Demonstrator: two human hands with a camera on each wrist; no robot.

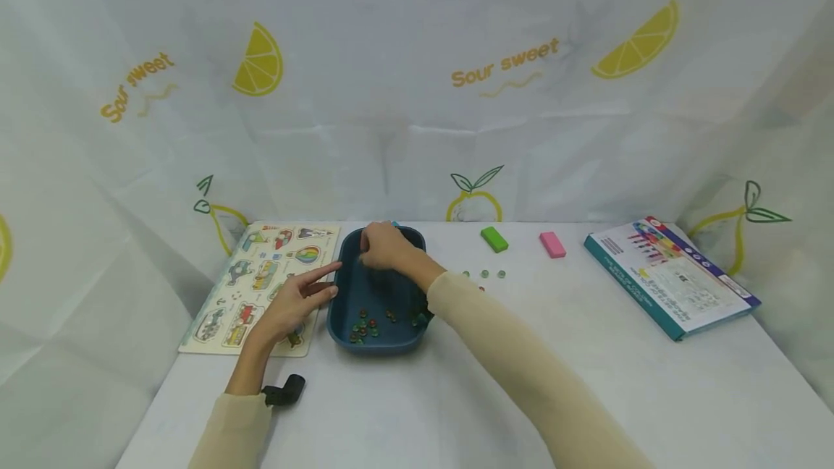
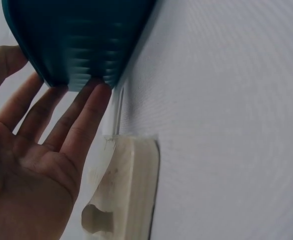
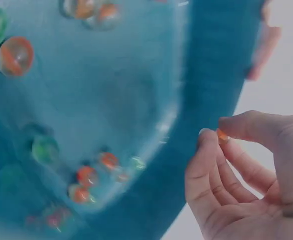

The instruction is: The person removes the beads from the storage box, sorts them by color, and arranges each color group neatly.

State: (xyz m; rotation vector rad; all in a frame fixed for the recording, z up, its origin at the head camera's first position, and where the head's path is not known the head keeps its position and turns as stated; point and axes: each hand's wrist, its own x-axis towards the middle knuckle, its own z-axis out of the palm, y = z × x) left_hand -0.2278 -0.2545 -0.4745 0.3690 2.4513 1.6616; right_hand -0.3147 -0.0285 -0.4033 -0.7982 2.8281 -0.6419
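Over the far end of the blue tray (image 1: 339, 310), right hand (image 1: 384, 246) pinching a small orange marble (image 3: 221, 135) between thumb and fingertip, left hand (image 1: 296, 302) flat with straight fingers touching the tray's left wall, more marbles (image 1: 365, 328) lying inside at the near end, beside the picture puzzle board (image 1: 254, 273).

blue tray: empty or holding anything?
Not empty: the blue tray holds a scatter of small marbles at its near end.

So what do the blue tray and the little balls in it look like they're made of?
Tray: probably matte plastic, with an even dark blue colour and rounded, moulded corners. Balls: likely glass marbles, clear and glossy with coloured cores; hard plastic is possible. The right hand pinches one.
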